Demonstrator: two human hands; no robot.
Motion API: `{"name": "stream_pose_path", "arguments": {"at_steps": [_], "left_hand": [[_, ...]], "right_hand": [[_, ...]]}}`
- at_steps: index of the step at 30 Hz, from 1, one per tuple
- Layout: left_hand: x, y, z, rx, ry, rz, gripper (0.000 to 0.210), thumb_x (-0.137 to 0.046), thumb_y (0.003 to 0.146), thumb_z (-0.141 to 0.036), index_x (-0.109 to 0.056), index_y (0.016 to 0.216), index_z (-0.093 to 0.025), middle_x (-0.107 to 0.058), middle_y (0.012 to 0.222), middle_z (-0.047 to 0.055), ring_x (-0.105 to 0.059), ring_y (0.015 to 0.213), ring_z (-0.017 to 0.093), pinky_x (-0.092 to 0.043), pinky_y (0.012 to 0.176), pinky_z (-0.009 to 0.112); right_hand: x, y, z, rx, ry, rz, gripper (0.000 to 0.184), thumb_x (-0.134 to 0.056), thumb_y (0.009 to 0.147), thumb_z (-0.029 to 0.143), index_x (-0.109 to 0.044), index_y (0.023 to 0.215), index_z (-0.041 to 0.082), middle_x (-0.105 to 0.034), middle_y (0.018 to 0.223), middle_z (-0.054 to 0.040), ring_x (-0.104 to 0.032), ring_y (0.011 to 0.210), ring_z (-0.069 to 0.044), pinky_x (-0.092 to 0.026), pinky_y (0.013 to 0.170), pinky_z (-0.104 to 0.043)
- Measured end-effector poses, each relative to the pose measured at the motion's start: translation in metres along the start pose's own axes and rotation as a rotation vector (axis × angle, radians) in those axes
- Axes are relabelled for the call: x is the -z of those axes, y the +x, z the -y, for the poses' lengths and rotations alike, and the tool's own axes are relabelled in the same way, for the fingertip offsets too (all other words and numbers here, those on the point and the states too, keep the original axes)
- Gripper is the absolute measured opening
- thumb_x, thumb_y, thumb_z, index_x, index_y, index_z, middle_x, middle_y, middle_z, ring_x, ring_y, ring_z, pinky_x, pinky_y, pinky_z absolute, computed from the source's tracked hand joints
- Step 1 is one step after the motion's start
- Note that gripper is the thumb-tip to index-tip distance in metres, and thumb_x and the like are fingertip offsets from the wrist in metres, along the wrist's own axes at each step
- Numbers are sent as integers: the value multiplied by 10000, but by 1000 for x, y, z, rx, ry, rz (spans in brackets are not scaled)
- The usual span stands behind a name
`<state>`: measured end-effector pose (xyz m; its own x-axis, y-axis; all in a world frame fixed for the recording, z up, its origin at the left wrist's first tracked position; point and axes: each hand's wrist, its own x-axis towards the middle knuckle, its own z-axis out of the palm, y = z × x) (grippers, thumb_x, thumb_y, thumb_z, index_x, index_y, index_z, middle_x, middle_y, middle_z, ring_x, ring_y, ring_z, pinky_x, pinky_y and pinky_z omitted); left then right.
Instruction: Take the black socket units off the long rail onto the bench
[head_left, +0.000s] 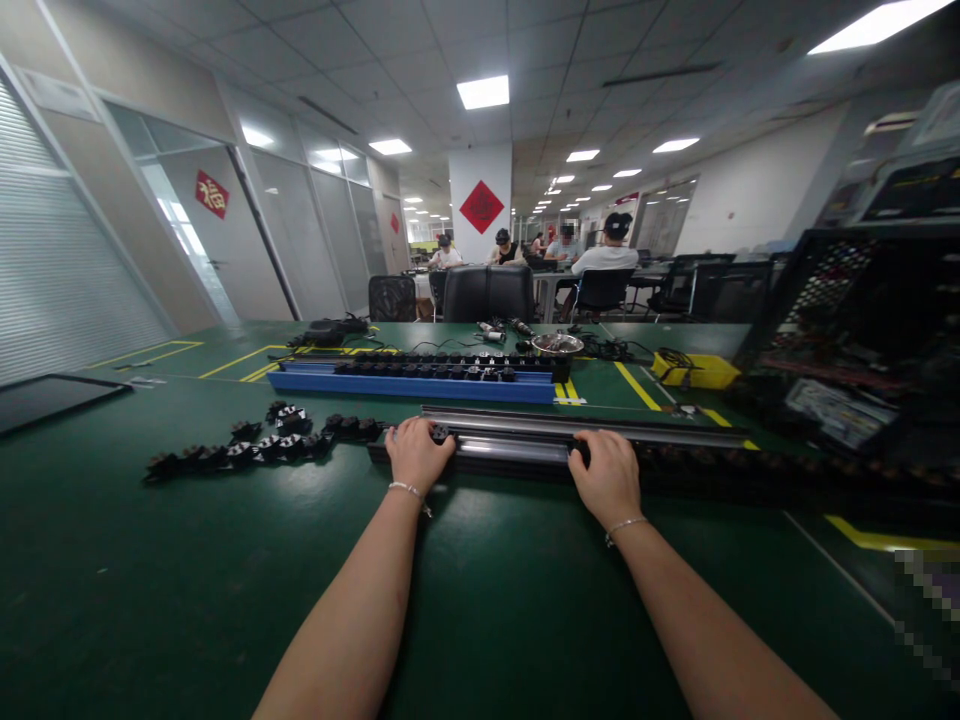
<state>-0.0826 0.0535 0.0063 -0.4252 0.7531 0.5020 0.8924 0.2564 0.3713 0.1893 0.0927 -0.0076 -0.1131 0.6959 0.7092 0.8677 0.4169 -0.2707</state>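
Note:
A long dark metal rail [511, 452] with a shiny channel lies across the table in front of me. At its left part, my left hand [415, 458] has its fingers closed round a small black part [441, 434] set on the rail. Farther right, my right hand [611, 475] pinches another small black part [580, 449] at the rail; the fingers hide most of it. Behind runs a second dark rail [660, 434]. A row of small black parts [240, 455] trails off to the left of my left hand, with several more parts at the right along the dark strip [787, 470].
A blue rail [412, 384] carrying black parts lies beyond. Behind it are a metal bowl [557, 344], cables and a yellow tray [697, 370]. An open computer case [847, 320] stands at the right, a black flat panel [56, 398] at the left. People sit in the background.

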Motion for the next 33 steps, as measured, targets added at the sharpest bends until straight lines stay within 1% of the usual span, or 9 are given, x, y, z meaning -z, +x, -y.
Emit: {"name": "stream_pose_path", "arguments": {"at_steps": [8, 12, 22, 33], "left_hand": [[1, 1, 1, 77, -7, -35, 220, -529, 708, -361, -601, 853, -212, -650, 993, 90, -513, 1096, 273, -239, 1038, 488], [3, 1, 0, 117, -25, -26, 261, -522, 705, -360, -606, 888, -194, -644, 1013, 97, -502, 1110, 278, -208, 1050, 521], [4, 2, 2, 192, -18, -38, 258, -524, 701, -349, -607, 896, -202, -636, 1038, 95, -475, 1137, 284, -151, 1061, 586], [4, 4, 6, 294, -56, -74, 276, -560, 686, -339, -613, 918, -200, -613, 1100, 100, -448, 1175, 280, -99, 1075, 592]], "right_hand": [[2, 0, 1, -3, -12, 14, 252, -450, 776, 244, -617, 949, 167, -647, 942, -99, -474, 1027, -257, -362, 921, -406], [2, 1, 1, -6, -19, 25, 257, -439, 783, 252, -616, 943, 158, -646, 946, -105, -466, 1025, -255, -356, 927, -398], [1, 1, 0, -11, -31, 39, 246, -451, 789, 245, -619, 945, 154, -644, 960, -105, -467, 1035, -249, -356, 937, -394], [4, 2, 3, -30, -37, 60, 250, -457, 799, 247, -624, 956, 147, -642, 975, -103, -471, 1048, -252, -352, 951, -391]]}}
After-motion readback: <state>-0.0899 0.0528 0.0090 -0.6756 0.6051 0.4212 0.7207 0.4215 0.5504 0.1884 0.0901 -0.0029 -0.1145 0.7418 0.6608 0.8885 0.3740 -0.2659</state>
